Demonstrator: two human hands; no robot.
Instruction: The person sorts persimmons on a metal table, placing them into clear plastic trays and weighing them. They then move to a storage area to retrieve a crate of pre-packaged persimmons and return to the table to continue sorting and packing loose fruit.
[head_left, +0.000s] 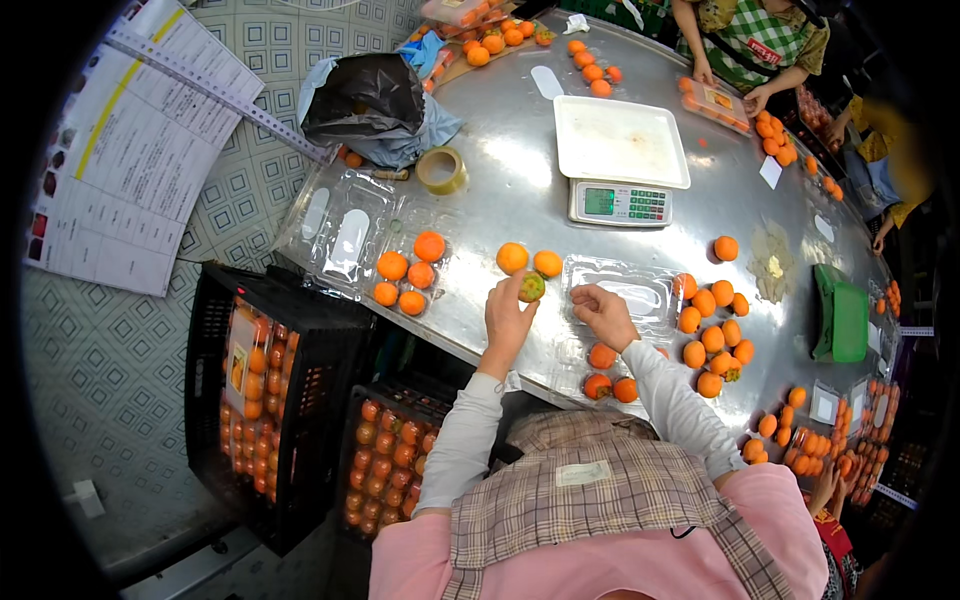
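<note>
My left hand (507, 319) grips a persimmon (533, 285), its green calyx turned up, just above the steel tabletop. Two loose persimmons (512, 257) (548, 262) lie beyond the fingertips. My right hand (606, 315) is over the near-left part of an open clear plastic clamshell (637, 289), its fingers curled; nothing shows in them, but their inner side is partly hidden. Below that hand, persimmons (602, 356) sit in the other half of the clamshell. Another open clamshell (352, 225) on the left has several persimmons (421, 274) in one half.
A digital scale (621, 161) stands ahead, with a roll of tape (441, 170) and a lined bag (367, 105) to its left. Loose persimmons (712, 339) lie at right, near a green scale (840, 315). Black crates (281, 367) flank the table edge. A co-worker's hands (757, 99) hold a filled clamshell.
</note>
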